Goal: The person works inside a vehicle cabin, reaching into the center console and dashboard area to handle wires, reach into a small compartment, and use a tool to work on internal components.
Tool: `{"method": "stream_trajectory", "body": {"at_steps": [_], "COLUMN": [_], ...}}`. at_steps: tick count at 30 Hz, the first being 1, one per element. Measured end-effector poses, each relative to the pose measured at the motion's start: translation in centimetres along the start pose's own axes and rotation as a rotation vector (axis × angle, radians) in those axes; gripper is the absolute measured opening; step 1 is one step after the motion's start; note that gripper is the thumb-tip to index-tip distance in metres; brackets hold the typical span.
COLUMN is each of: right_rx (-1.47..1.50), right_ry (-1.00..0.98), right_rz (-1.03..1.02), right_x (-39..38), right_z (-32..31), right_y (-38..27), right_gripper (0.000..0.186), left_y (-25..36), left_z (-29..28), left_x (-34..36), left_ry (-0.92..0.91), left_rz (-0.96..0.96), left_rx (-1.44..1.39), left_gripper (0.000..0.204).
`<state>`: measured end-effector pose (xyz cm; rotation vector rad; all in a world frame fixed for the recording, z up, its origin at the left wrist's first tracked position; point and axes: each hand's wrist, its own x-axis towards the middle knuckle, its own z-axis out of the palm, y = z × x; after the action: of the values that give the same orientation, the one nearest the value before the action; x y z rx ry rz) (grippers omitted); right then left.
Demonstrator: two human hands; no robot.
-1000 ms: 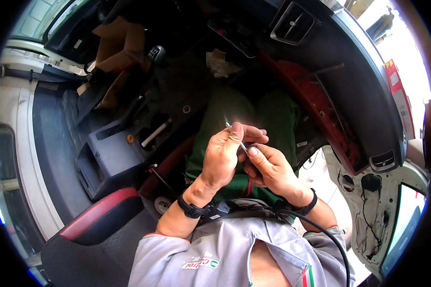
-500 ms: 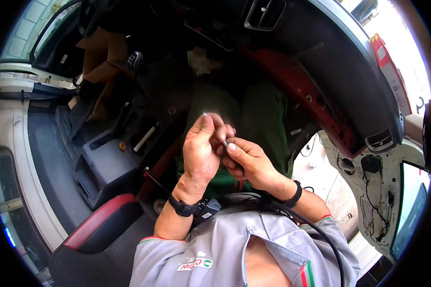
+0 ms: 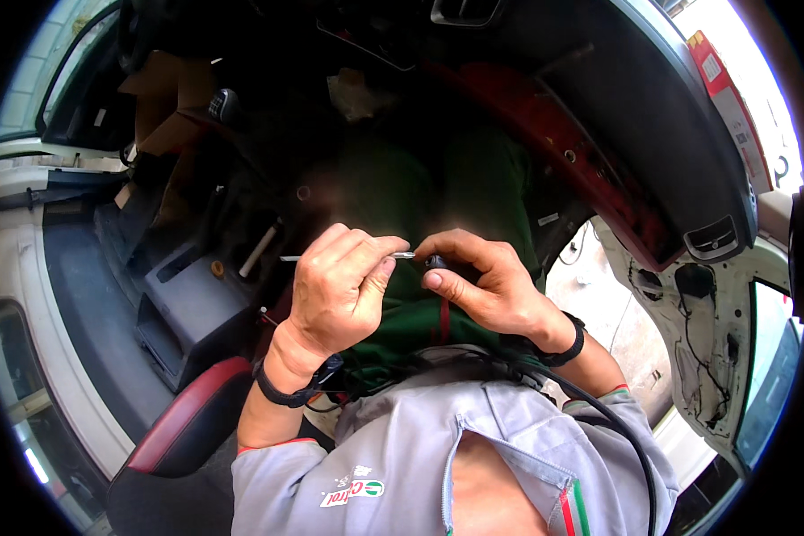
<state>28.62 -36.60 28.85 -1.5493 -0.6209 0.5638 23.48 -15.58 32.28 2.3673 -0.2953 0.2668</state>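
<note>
My left hand (image 3: 335, 284) is closed around a slim shiny metal rod (image 3: 402, 255), which lies level. One end sticks out past the thumb and index finger, the other out beyond the far side of the hand. Facing it, my right hand (image 3: 500, 284) pinches a small black piece with a rounded end (image 3: 435, 262) between thumb and index finger; the rest of that piece is hidden in the palm. The rod's right tip reaches the right index fingertip; whether they touch I cannot tell. Both hands are above my lap in dark green trousers (image 3: 411, 313).
Around me is a car interior, with a dark dashboard (image 3: 634, 116) ahead and right. A red and white box (image 3: 728, 107) lies on its far edge. To the left are a gear knob (image 3: 224, 105), a cardboard box (image 3: 165, 98) and a grey console (image 3: 196, 290). A stripped door (image 3: 701, 348) stands at right.
My hands have moved apart from close together. The left hand has turned over, and the rod now lies level, pointing at the right hand. The black piece's end now shows in the right hand.
</note>
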Motion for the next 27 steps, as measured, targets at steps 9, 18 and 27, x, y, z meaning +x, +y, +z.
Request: {"method": "stream_trajectory", "body": {"at_steps": [9,18,27], "right_rx": [-0.168,-0.148,-0.056], "right_ry": [-0.056,-0.107,-0.126], "right_rz": [0.028,0.026,0.125], "right_x": [0.2,0.0,-0.7], "right_z": [-0.4,-0.5,-1.9], "right_y": [-1.4,-0.5,-0.8], "right_gripper": [0.026,0.025,0.024], "left_y": [0.2,0.0,0.0], "left_z": [0.7,1.4,-3.9], "left_x": [0.0,-0.4,1.2], "left_ry": [-0.020,-0.074,-0.011], "left_rz": [0.176,0.335,0.198], "left_rx": [0.210,0.308,0.408], "left_gripper": [0.019,0.023,0.031]}}
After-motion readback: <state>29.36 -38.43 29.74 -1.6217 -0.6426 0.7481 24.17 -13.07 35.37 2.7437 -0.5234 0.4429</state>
